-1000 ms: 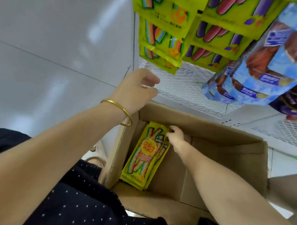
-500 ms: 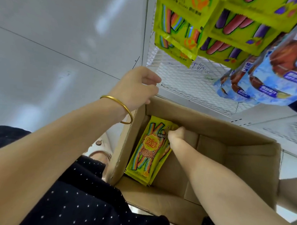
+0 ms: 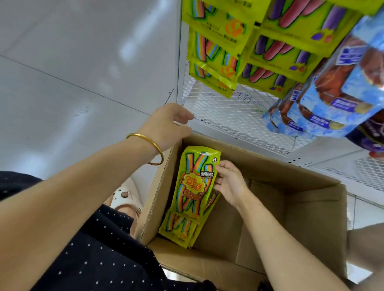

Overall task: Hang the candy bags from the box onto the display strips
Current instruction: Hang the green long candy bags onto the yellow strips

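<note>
A brown cardboard box [image 3: 311,218] lies open below me. Against its left wall stands a stack of yellow-green candy bags [image 3: 180,228] with rainbow strips printed on them. My right hand [image 3: 230,183] pinches the right edge of the top candy bag [image 3: 192,182] and has it raised above the stack. My left hand [image 3: 167,125], with a gold bangle on the wrist, grips the box's upper left corner. More yellow-green candy bags [image 3: 215,47] hang overhead on the display strips.
A white wire mesh panel [image 3: 234,112] stands behind the box. Blue snack bags [image 3: 334,96] and purple-printed yellow bags [image 3: 285,48] hang at the upper right. A white wall fills the left. My foot in a white shoe [image 3: 126,197] sits left of the box.
My right hand has taken hold of the top candy bag and lifted it from the stack toward the box's far wall. My left hand stays on the box corner.
</note>
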The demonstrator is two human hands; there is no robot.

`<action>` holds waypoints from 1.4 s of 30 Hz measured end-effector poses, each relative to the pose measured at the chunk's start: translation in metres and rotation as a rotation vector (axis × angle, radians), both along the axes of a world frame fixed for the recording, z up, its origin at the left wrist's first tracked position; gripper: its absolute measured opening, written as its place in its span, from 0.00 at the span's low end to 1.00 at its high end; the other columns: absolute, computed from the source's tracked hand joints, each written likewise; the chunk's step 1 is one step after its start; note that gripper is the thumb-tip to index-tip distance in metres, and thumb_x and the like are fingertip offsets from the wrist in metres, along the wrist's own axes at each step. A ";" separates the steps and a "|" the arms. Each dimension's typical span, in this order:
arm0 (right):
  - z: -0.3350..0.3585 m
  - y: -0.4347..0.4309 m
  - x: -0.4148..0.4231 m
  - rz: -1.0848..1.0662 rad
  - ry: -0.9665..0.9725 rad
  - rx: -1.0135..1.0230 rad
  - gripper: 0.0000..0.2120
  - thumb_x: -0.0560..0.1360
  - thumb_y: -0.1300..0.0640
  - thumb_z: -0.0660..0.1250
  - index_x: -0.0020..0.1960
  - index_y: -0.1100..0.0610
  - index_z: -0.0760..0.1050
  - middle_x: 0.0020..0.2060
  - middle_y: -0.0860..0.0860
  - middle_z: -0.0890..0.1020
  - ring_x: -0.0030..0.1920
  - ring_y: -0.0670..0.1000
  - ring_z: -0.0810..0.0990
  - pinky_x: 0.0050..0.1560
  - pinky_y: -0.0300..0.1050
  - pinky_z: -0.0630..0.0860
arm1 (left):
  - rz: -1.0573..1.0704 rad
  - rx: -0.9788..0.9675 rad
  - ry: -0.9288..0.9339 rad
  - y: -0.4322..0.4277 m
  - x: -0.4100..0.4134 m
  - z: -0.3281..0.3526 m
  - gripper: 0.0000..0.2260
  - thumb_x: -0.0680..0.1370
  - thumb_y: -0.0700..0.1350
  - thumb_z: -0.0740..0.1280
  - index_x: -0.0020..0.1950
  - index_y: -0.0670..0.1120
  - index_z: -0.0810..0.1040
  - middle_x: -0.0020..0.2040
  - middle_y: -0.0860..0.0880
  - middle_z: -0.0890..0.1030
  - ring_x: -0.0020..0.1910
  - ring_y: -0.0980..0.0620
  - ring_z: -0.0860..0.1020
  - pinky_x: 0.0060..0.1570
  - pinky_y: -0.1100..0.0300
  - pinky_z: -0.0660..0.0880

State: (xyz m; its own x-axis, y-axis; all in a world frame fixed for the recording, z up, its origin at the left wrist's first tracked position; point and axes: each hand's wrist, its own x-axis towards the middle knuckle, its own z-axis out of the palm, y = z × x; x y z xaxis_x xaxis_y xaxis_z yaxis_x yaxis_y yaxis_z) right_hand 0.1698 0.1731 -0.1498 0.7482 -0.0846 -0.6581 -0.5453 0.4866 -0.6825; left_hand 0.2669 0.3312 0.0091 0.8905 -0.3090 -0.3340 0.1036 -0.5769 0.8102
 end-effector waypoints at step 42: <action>0.514 -0.001 0.088 -0.483 -1.412 -1.853 0.10 0.70 0.67 0.64 0.50 0.62 0.80 0.43 0.57 0.80 0.37 0.59 0.80 0.32 0.53 0.79 | -0.005 -0.722 -0.431 -0.062 0.096 0.399 0.09 0.77 0.47 0.65 0.50 0.41 0.79 0.47 0.42 0.81 0.42 0.49 0.78 0.41 0.60 0.77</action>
State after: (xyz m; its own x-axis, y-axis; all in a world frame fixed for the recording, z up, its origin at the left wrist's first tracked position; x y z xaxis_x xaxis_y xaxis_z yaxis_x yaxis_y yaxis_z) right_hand 0.2583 0.1719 0.3637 0.2519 0.0103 0.9677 0.3740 -0.9233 -0.0876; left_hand 0.3628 0.2688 0.4078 0.8931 -0.3202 0.3161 -0.3003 0.0989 0.9487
